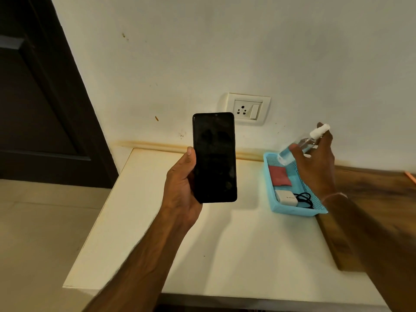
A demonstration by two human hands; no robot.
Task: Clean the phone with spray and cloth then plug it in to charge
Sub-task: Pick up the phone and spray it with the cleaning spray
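- The white desk [225, 244] stands against the wall and carries everything the job needs.
- A blue tray [268, 181] sits at the desk's right side, keeping the supplies together.
- The phone [215, 157] is held upright above the desk with its dark screen facing us, which we read as presenting the glass for spraying.
- The left hand [182, 183] grips the phone from its left side, its fingers [191, 154] curled round the edge and clear of most of the screen.
- The right hand [315, 163] is raised over the tray and clasps the spray bottle [299, 146], tilted with its white nozzle uppermost. We judge it is not yet aimed.
- The wall socket [246, 109] is just behind the phone, handy for charging.
- A red cloth [279, 175] lies in the tray, unused.
- A white charger [286, 197] and black cable [304, 199] wait at the tray's near end.
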